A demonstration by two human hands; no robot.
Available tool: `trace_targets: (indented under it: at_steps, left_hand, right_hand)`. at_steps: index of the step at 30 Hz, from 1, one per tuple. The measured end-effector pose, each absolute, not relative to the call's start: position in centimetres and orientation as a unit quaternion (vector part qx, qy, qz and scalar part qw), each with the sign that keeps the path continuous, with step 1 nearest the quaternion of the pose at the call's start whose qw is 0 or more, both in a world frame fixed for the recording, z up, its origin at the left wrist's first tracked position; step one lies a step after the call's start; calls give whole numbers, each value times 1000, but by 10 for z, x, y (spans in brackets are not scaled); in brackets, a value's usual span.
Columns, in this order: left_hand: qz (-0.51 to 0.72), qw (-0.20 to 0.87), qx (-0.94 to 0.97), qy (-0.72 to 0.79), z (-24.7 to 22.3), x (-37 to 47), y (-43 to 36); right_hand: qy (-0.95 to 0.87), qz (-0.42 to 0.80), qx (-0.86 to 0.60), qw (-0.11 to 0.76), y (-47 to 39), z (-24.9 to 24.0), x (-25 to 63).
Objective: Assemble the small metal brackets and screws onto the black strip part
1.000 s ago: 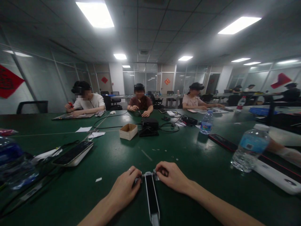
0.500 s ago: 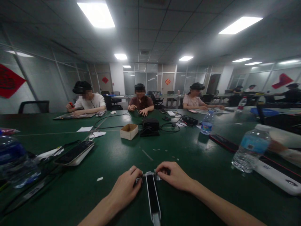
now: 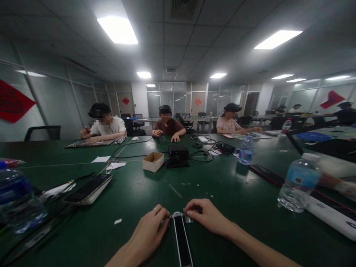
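A slim black-and-white bar (image 3: 183,241) is lying on the desk (image 3: 133,193), its far end sitting between the curling left hand (image 3: 151,227) and right hand (image 3: 208,216). The right one is touching a small shiny piece (image 3: 189,220); whether either is pinching anything, I cannot tell.

Toward my edge of the desk (image 3: 244,204), my left hand (image 3: 151,230) is resting beside a black-faced strip (image 3: 182,241), my right hand (image 3: 207,218) is pinching a small shiny piece (image 3: 189,220); an open box (image 3: 153,165) is standing nearer the far edge.
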State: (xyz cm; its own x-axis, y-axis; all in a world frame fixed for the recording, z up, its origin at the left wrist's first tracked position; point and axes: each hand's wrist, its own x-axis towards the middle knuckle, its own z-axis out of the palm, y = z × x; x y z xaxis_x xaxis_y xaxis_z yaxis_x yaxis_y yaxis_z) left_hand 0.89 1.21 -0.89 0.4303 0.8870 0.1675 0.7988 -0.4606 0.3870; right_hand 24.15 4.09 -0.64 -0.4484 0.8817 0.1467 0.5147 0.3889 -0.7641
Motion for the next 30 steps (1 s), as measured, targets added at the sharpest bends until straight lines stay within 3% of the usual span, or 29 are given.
trace_targets:
  at_steps: [11,15,21,30]
  left_hand:
    - [159,113,834,516,-17,9,18]
    - [142,114,827,532,-12,13,16]
    - [147,111,829,528,-14,13,17]
    - [141,98,834,524,-15,14,16]
  right_hand:
    - [-778,316,-440,317,43,-15,236]
    - [-765,347,-450,303,42,-13,234]
    - [-816,271,-416,295,42,-13,237]
    - [-824,272,-412,279,42,-13,238]
